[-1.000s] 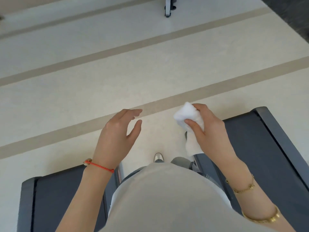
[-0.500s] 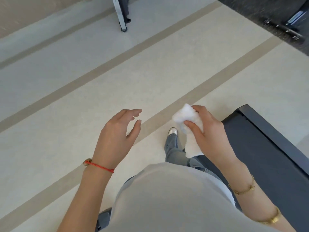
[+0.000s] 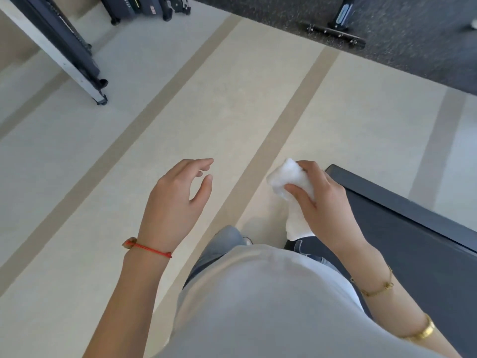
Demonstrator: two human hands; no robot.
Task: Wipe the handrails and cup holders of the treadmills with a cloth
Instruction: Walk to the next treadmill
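Observation:
My right hand [image 3: 325, 202] is closed around a white cloth [image 3: 289, 177], bunched at the top with a tail hanging down below the fingers. My left hand [image 3: 178, 202] floats beside it over the floor, fingers apart and curled, holding nothing. The rear end of a dark treadmill deck [image 3: 402, 228] lies on the floor just right of my right hand. No handrail or cup holder is in view.
Pale floor with tan stripes [image 3: 281, 140] stretches ahead. A folded machine frame [image 3: 67, 50] stands at the upper left. Dark speckled matting [image 3: 284, 14] with a black equipment base [image 3: 335, 34] runs along the top right. My legs are below the hands.
The view has swung to the right: the left treadmill deck has gone out of frame and the machine frame and dark matting have come in. Both hands kept their pose.

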